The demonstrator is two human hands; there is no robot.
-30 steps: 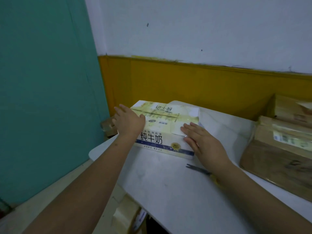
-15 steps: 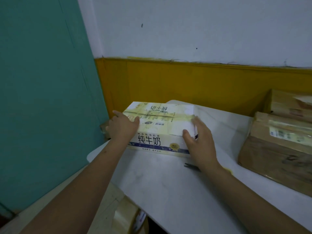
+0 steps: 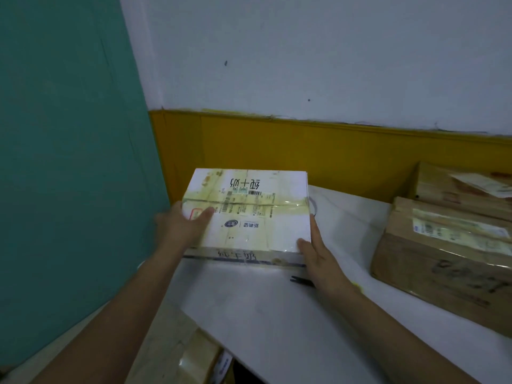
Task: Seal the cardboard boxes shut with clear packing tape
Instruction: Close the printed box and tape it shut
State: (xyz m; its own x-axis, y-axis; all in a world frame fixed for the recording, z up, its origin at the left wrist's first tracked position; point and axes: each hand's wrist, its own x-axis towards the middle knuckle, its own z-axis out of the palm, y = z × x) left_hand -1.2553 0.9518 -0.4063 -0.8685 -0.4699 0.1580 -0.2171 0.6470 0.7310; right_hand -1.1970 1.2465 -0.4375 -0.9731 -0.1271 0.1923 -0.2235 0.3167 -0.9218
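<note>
white table (image 3: 277, 314) stands against a yellow-and-white wall (image 3: 304, 151), teal wall (image 3: 69, 162) left. left hand (image 3: 182, 228) and right hand (image 3: 315, 250) both grasp the taped milk box (image 3: 249, 214); brown boxes (image 3: 448, 253) sit right.

The white milk carton box (image 3: 246, 212) has been tipped up: its top face, crossed by a band of clear tape (image 3: 249, 202), now tilts toward the camera, and the printed front side is foreshortened. The left hand (image 3: 181, 227) has shifted from the top left corner to the left edge, thumb on the top face. The right hand (image 3: 315, 253) has moved from lying flat on top to gripping the right near corner.
</note>
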